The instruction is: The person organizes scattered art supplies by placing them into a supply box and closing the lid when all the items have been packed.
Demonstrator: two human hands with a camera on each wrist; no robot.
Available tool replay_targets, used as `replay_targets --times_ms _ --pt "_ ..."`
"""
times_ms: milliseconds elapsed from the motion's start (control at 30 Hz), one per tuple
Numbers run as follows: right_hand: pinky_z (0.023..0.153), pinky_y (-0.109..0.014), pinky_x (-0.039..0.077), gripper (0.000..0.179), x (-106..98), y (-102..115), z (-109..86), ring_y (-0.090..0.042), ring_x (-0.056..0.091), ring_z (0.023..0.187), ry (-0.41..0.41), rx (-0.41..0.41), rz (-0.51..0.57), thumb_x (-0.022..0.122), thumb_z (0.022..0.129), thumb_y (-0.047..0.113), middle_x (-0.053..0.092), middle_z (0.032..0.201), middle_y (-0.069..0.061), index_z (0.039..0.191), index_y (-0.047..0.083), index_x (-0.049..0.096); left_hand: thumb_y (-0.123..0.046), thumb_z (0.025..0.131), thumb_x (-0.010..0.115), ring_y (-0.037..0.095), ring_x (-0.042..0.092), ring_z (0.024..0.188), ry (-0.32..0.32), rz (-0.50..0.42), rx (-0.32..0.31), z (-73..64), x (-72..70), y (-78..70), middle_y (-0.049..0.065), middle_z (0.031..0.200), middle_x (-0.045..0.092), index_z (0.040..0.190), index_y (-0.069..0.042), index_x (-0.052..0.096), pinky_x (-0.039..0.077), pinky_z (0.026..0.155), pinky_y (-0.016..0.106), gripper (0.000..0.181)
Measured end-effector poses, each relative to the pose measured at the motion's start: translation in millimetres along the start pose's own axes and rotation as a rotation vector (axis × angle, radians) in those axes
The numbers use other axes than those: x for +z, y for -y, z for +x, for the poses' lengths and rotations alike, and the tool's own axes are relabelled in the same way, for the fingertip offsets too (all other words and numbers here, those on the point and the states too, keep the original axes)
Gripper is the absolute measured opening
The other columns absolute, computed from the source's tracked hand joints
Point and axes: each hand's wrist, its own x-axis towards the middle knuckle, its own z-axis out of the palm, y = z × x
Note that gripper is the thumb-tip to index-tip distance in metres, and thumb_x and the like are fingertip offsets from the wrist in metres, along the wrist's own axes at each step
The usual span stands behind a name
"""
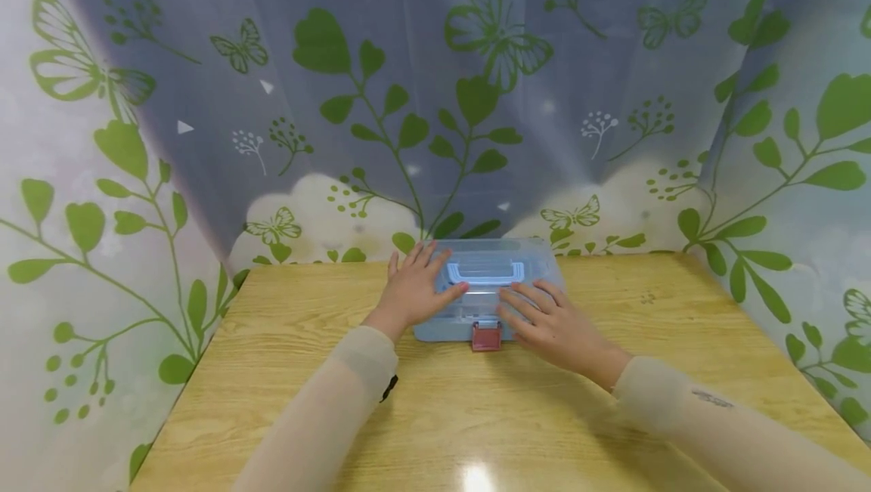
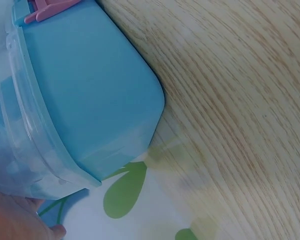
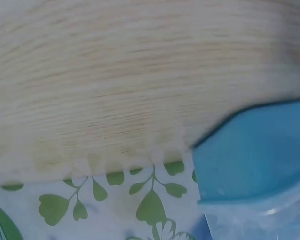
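Observation:
A blue plastic storage box (image 1: 445, 328) with a clear lid (image 1: 490, 249) stands on the table. On the lid is a light-blue handle (image 1: 487, 274), and a pink latch (image 1: 486, 337) hangs at the front. My left hand (image 1: 411, 292) rests with spread fingers on the lid's left side, its thumb reaching toward the handle. In the left wrist view, fingers (image 2: 20, 220) lie along the lid's edge. My right hand (image 1: 554, 326) extends its fingers over the front right of the box; whether they touch it I cannot tell. The right wrist view shows the box's blue corner (image 3: 250, 155), blurred.
The wood-grain table (image 1: 286, 371) reaches back to a curtain (image 1: 381, 99) with green leaves and butterflies. More of this patterned cloth hangs at the left and right sides. The box stands close to the table's back edge.

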Motion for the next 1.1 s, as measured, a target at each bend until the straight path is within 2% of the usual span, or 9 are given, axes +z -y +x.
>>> replay_targets --times_ms 133,233,300,400,467,567,633,800,1100 --pt "0.11 -0.053 0.036 0.078 6 4 -3.5 -0.03 0.043 0.139 0.03 -0.109 -0.052 0.091 0.074 0.026 0.045 0.153 -0.011 0.141 0.015 0.055 -0.084 0.09 0.024 0.028 0.008 0.154 0.003 0.013 -0.001 -1.2 -0.4 0.0 0.003 0.167 0.015 0.16 -0.029 0.027 0.004 0.116 0.066 0.089" --pt "0.112 -0.053 0.033 0.075 12 4 -5.4 -0.029 0.038 0.142 0.065 -0.188 -0.101 0.091 0.074 0.021 0.042 0.155 -0.01 0.14 0.019 0.057 -0.082 0.091 0.026 0.028 0.009 0.154 -0.009 0.014 -0.002 -2.1 -1.1 -0.2 0.003 0.167 0.017 0.16 -0.029 0.028 0.005 0.116 0.066 0.087" --pt "0.113 -0.054 0.033 0.066 18 4 -6.2 -0.029 0.038 0.142 0.065 -0.236 -0.123 0.089 0.076 0.021 0.043 0.155 -0.009 0.135 0.02 0.06 -0.082 0.091 0.027 0.028 0.01 0.154 -0.012 0.014 -0.004 -2.7 -1.9 -0.7 0.003 0.167 0.017 0.16 -0.028 0.028 0.005 0.117 0.065 0.087" --pt "0.112 -0.055 0.034 0.032 28 4 -7.3 -0.029 0.04 0.141 0.025 -0.287 -0.12 0.069 0.094 0.011 0.045 0.153 -0.01 0.125 0.019 0.063 -0.082 0.091 0.027 0.028 0.009 0.154 -0.006 0.007 -0.006 -3.2 -1.2 -0.7 0.003 0.167 0.016 0.16 -0.028 0.028 0.005 0.117 0.065 0.087" --pt "0.111 -0.056 0.034 0.025 34 5 -7.3 -0.029 0.041 0.141 0.005 -0.308 -0.116 0.063 0.095 0.009 0.046 0.152 -0.011 0.119 0.018 0.065 -0.083 0.091 0.026 0.029 0.009 0.154 -0.004 0.001 -0.004 -3.1 0.2 -0.2 0.004 0.167 0.016 0.16 -0.028 0.028 0.005 0.116 0.066 0.088" --pt "0.113 -0.056 0.032 0.026 37 7 -6.5 -0.028 0.038 0.143 0.034 -0.321 -0.155 0.065 0.095 0.013 0.042 0.156 -0.01 0.121 0.018 0.066 -0.083 0.091 0.026 0.029 0.009 0.154 -0.008 -0.011 0.002 -2.8 1.8 0.7 0.004 0.167 0.016 0.159 -0.027 0.029 0.004 0.116 0.066 0.088" --pt "0.114 -0.056 0.03 0.043 37 9 -5.6 -0.027 0.034 0.146 0.081 -0.327 -0.189 0.077 0.086 0.022 0.037 0.159 -0.01 0.128 0.018 0.065 -0.083 0.091 0.026 0.029 0.009 0.154 -0.011 -0.015 0.004 -3.1 1.7 0.3 0.004 0.167 0.016 0.159 -0.027 0.029 0.004 0.116 0.066 0.088" --pt "0.116 -0.056 0.027 0.051 36 14 -3.5 -0.026 0.028 0.149 0.145 -0.321 -0.214 0.077 0.086 0.035 0.031 0.162 -0.01 0.135 0.021 0.065 -0.081 0.092 0.028 0.029 0.009 0.154 -0.008 -0.012 0.0 -4.0 -1.2 -2.2 0.005 0.167 0.016 0.159 -0.027 0.029 0.005 0.116 0.067 0.087" --pt "0.115 -0.055 0.029 0.047 42 16 -4.6 -0.026 0.031 0.147 0.123 -0.275 -0.2 0.076 0.087 0.032 0.032 0.161 -0.008 0.131 0.021 0.066 -0.081 0.091 0.028 0.029 0.01 0.154 -0.008 -0.005 -0.012 -3.0 -2.7 -3.3 0.003 0.167 0.016 0.16 -0.028 0.029 0.005 0.117 0.065 0.086"
